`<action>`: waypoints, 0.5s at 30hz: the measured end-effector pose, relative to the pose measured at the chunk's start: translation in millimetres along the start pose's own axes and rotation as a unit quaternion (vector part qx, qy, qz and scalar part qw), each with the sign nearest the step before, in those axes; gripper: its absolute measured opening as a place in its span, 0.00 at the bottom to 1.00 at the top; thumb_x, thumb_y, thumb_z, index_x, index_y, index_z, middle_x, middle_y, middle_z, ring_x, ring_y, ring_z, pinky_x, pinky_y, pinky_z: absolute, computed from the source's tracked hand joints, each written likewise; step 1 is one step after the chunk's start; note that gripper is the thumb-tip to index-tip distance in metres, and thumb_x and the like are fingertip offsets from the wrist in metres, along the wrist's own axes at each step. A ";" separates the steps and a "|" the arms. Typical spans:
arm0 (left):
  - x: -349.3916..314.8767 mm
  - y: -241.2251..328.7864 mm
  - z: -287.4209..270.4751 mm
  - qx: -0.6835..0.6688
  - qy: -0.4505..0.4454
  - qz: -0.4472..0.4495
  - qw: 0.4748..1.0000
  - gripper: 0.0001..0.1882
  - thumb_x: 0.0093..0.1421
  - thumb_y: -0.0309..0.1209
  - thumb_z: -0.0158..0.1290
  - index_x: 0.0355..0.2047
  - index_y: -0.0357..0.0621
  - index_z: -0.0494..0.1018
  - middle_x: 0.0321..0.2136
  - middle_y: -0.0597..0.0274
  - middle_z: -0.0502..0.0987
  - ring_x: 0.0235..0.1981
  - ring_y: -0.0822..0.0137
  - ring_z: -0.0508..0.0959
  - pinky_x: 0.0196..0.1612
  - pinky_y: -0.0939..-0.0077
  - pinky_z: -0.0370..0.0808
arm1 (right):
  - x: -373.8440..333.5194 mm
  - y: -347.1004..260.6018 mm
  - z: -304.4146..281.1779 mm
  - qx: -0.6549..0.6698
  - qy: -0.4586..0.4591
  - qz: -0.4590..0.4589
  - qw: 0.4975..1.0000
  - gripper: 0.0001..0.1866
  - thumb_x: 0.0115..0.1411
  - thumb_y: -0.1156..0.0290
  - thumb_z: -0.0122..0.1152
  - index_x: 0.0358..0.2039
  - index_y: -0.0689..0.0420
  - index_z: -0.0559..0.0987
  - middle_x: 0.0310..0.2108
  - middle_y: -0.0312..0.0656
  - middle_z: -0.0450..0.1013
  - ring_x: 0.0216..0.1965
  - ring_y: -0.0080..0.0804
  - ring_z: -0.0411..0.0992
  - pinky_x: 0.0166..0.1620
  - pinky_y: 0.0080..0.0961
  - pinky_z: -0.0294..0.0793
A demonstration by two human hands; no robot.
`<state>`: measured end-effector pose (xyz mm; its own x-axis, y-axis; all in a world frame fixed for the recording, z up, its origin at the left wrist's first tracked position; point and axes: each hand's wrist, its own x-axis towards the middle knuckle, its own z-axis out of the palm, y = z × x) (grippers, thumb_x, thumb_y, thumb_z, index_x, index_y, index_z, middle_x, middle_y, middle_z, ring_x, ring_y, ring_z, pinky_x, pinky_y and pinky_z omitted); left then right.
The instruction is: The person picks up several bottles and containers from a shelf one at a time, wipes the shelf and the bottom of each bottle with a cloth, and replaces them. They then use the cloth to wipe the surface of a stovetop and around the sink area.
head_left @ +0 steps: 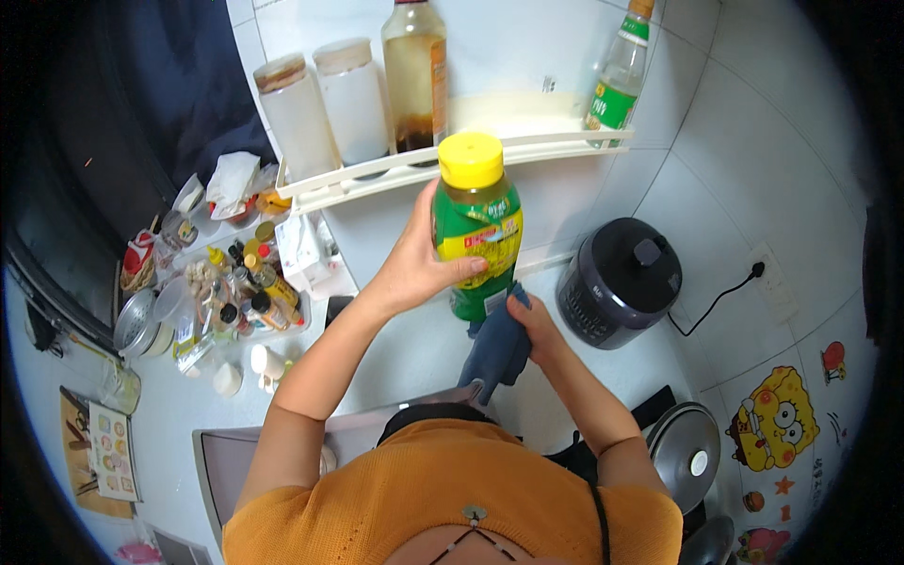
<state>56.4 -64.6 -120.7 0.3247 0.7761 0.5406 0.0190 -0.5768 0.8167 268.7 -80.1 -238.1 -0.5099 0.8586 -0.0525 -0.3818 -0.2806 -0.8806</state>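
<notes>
My left hand (pixel 428 259) is wrapped round a green plastic bottle (pixel 482 218) with a yellow cap and a yellow-green label. The bottle is upright, held in front of the wall shelf. My right hand (pixel 537 325) grips a dark blue-grey cloth (pixel 499 344) just under the bottle. The cloth's upper end touches or nearly touches the bottle's base, and its lower part hangs down.
A white wall shelf (pixel 405 176) carries two lidded jars, a brown-liquid bottle and a green-labelled bottle (pixel 615 89). A dark pressure cooker (pixel 617 287) stands at right, near a plugged cord. Seasoning bottles (pixel 264 287) crowd the left counter; a lidded pan (pixel 686 457) sits lower right.
</notes>
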 end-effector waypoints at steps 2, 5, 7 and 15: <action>5.8 8.2 6.1 0.020 0.012 -0.001 1.000 0.47 0.46 0.28 0.63 0.61 0.38 0.46 0.54 0.54 0.61 0.56 0.64 0.62 0.59 0.69 0.57 | -3.2 -3.1 -0.5 -0.005 0.018 -0.016 1.000 0.35 0.51 0.50 0.62 0.49 0.65 0.64 0.39 0.49 0.72 0.37 0.39 0.74 0.42 0.33 0.75; 17.2 22.9 17.1 -0.049 0.031 0.003 0.998 0.45 0.45 0.24 0.63 0.60 0.36 0.49 0.52 0.53 0.64 0.54 0.63 0.64 0.57 0.71 0.60 | -3.2 -16.4 -3.4 -0.034 0.052 -0.068 0.996 0.33 0.51 0.53 0.62 0.48 0.64 0.65 0.39 0.48 0.72 0.37 0.37 0.74 0.43 0.32 0.75; 29.3 37.9 15.9 -0.093 0.028 0.025 0.995 0.44 0.45 0.24 0.63 0.59 0.36 0.50 0.51 0.54 0.64 0.54 0.65 0.65 0.57 0.71 0.60 | -5.9 -29.2 2.2 -0.048 0.093 -0.109 0.989 0.28 0.52 0.59 0.63 0.46 0.64 0.66 0.36 0.45 0.72 0.35 0.32 0.73 0.41 0.28 0.74; 105.7 87.3 -2.0 -0.037 0.033 0.173 0.984 0.35 0.48 0.30 0.61 0.54 0.35 0.60 0.43 0.56 0.72 0.45 0.67 0.71 0.51 0.73 0.68 | -13.2 -67.0 -7.3 -0.067 0.156 -0.244 0.955 0.19 0.51 0.66 0.62 0.38 0.62 0.69 0.31 0.44 0.71 0.31 0.29 0.71 0.37 0.25 0.73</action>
<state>90.5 -32.3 8.2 0.2371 0.5537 0.7983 -0.1519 -0.7905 0.5934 306.6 -69.4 -181.8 -0.0343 0.9651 0.2595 -0.4015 0.2244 -0.8879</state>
